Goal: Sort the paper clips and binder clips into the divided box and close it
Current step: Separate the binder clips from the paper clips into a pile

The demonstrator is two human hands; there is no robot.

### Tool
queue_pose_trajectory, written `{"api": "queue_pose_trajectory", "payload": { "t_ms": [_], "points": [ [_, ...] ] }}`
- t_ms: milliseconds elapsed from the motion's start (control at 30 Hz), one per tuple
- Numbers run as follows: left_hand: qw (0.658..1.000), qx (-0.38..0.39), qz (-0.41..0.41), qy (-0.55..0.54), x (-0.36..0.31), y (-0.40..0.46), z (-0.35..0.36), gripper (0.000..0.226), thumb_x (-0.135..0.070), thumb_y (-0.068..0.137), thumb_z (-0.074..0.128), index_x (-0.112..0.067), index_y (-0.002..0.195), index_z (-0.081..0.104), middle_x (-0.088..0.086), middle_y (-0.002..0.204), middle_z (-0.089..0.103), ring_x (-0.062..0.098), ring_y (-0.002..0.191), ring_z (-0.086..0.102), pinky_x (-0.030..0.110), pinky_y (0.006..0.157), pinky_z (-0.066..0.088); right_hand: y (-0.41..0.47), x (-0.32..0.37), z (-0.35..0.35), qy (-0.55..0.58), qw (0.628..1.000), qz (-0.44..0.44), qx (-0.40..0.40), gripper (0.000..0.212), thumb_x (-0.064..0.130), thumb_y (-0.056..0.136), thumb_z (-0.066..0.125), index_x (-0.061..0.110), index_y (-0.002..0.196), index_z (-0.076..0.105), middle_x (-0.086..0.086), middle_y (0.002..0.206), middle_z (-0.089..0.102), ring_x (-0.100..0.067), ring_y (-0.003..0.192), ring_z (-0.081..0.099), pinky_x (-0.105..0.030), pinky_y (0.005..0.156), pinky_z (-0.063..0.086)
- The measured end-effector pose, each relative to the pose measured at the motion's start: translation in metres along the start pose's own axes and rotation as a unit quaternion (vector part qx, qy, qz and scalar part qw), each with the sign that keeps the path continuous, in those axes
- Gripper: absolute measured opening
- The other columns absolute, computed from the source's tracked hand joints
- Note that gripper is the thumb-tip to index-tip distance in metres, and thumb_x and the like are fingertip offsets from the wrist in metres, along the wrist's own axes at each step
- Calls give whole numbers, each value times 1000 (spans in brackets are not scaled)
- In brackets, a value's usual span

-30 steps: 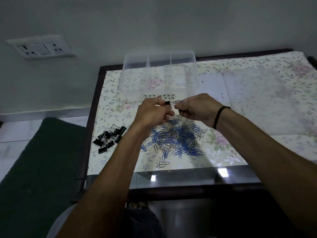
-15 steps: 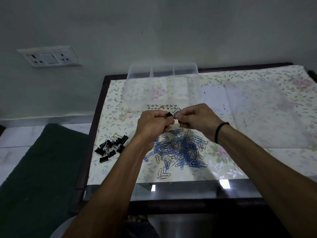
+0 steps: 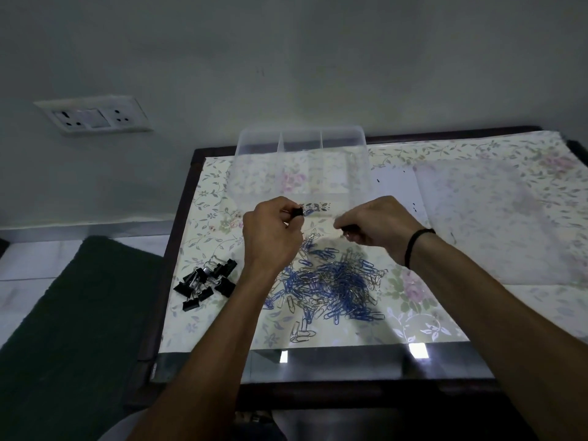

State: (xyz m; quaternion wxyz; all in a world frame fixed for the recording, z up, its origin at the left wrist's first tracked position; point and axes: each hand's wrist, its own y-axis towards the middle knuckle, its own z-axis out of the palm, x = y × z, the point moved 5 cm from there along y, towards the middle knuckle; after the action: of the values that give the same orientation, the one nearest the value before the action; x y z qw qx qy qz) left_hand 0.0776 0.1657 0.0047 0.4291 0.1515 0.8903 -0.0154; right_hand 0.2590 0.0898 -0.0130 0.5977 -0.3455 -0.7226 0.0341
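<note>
A clear divided box (image 3: pixel 359 144) stands open at the back of the table, with three compartments at its far side. My left hand (image 3: pixel 270 237) pinches a black binder clip (image 3: pixel 297 212) just in front of the box. My right hand (image 3: pixel 378 227), a black band on its wrist, is a short way to the right, fingertips pinched on what looks like a small silver paper clip, blurred. Below both hands lies a heap of blue and silver paper clips (image 3: pixel 337 281). A pile of black binder clips (image 3: pixel 206 281) lies at the left table edge.
A translucent flat lid (image 3: pixel 493 211) lies on the floral tablecloth (image 3: pixel 445 313) right of the box, beside a white sheet (image 3: pixel 394 189). The table's dark frame (image 3: pixel 178 230) borders the left side. A green mat (image 3: pixel 79 313) covers the floor to the left. A wall socket (image 3: pixel 92 117) sits at upper left.
My hands, held together on one binder clip, have pulled apart. The left keeps the black binder clip and the right has drawn away to the right.
</note>
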Motion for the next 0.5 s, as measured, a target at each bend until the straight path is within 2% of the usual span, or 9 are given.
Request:
{"api": "queue_pose_trajectory", "payload": {
  "t_ms": [33,100,167,233,333,433,500],
  "points": [
    [1000,-2,-3,-5,0,1,-1,10,-15,85,76,-19,94,78,-5,81,76,3,72,70,20,76,57,2,0,-4,-121,992,-31,-19,16,17,75,79,1,77,79,-10,71,76,-19,62,70,-27,66,59],
    [1000,8,-11,-3,2,2,0,11,-16,84,77,-19,94,78,-4,81,77,5,75,72,21,77,57,2,-4,2,-343,935,-86,-16,20,24,78,74,5,77,80,-10,72,77,-21,69,73,-30,69,62],
    [999,38,-34,-12,5,0,4,13,-17,83,78,-19,96,78,-3,82,78,6,76,73,22,76,57,1,-15,15,-442,892,-89,23,25,26,79,70,4,86,80,-12,80,77,-24,76,74,-35,70,63],
    [994,72,-68,-39,9,-3,10,13,-18,82,79,-20,95,79,-4,79,77,6,75,73,22,71,58,0,-23,24,-471,878,-75,54,29,25,79,70,2,93,78,-14,87,77,-28,82,74,-41,72,63],
    [987,104,-109,-65,13,-8,15,11,-18,81,80,-23,91,78,-4,76,76,7,72,73,22,65,56,-1,-23,29,-478,872,-71,73,34,32,76,76,3,95,78,-15,87,77,-29,82,74,-42,74,63],
    [981,118,-129,-89,16,-8,16,10,-18,81,81,-25,88,76,-2,76,77,10,69,73,26,65,60,-3,-16,27,-475,873,-80,80,31,36,79,78,7,91,80,-11,84,77,-24,78,73,-36,77,62],
    [975,126,-144,-112,17,-7,16,10,-18,81,82,-23,87,76,1,76,77,12,66,71,29,66,60,-4,-10,23,-446,887,-85,79,22,29,86,72,10,93,81,-9,89,78,-22,82,72,-31,78,60]
  ]
}}
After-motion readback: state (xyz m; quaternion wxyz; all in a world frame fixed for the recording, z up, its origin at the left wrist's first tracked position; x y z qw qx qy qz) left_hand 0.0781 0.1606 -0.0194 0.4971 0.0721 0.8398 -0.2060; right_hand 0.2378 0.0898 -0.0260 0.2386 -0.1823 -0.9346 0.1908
